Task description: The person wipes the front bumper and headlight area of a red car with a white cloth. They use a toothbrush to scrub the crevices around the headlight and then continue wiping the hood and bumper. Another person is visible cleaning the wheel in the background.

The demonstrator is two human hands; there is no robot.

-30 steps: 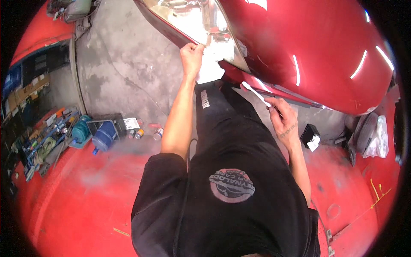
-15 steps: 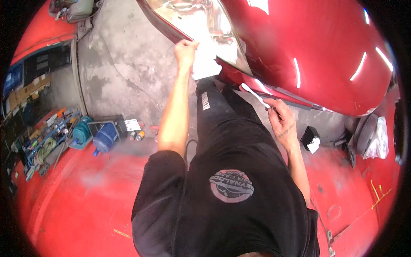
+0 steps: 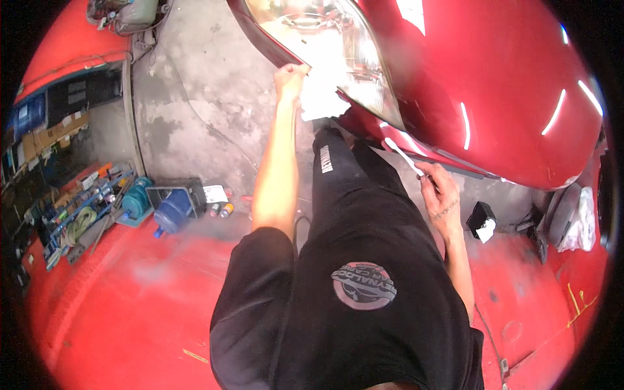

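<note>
My left hand [image 3: 290, 80] is closed in a pinch on the edge of a white sheet [image 3: 323, 103], cloth or paper. The sheet hangs at the lower border of a car's clear headlight [image 3: 364, 71]; glare washes out where it meets the lens. Lower down and to the right, my right hand [image 3: 441, 195] grips a white toothbrush [image 3: 404, 156] by its handle. The brush head points up and left, close to the red bumper below the headlight. I cannot tell whether it touches the bumper.
The glossy red car body [image 3: 494, 84] fills the upper right. At left lie blue water jugs [image 3: 173, 210], a dark crate, small bottles [image 3: 226, 210] and a rack of tools [image 3: 81, 218]. A black box [image 3: 481, 220] with white paper stands on the floor at right.
The whole view has shifted, so the car and floor things sit a little further right and lower. Both hands keep their grips, with the toothbrush nearly unmoved against the car.
</note>
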